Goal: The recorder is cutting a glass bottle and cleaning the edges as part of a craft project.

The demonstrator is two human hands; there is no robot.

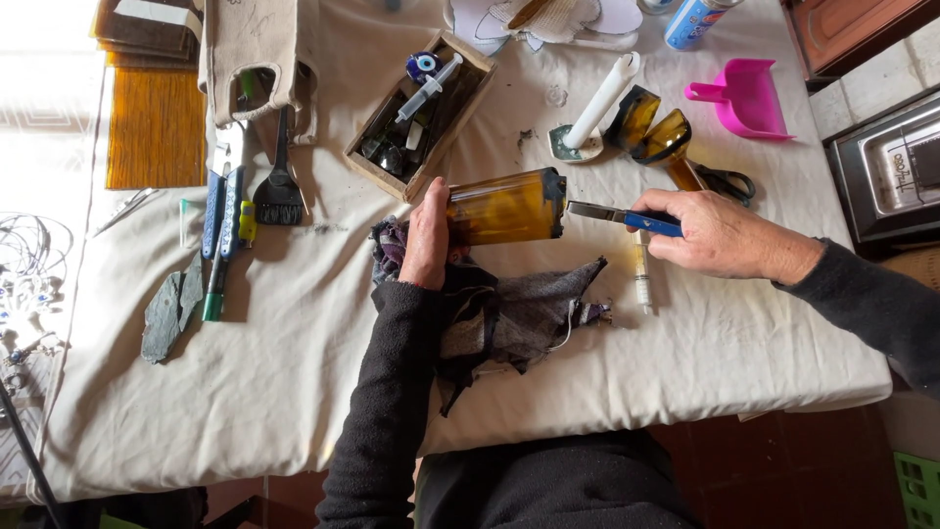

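My left hand (427,235) grips an amber glass cylinder (504,207), a cut bottle body lying sideways with black tape around its right rim. My right hand (720,233) holds a blue-handled knife (627,216), whose blade tip touches the taped rim of the cylinder. Under the cylinder and my left forearm lies a crumpled dark grey cloth (509,313). A small syringe (643,274) rests on the table just below my right hand.
A wooden box (421,113) with a syringe and glass bits stands behind my left hand. A white candle (599,103), amber bottle pieces (654,132), black scissors (729,181) and a pink dustpan (749,98) lie at the back right. Brush, pliers and slate shards lie left.
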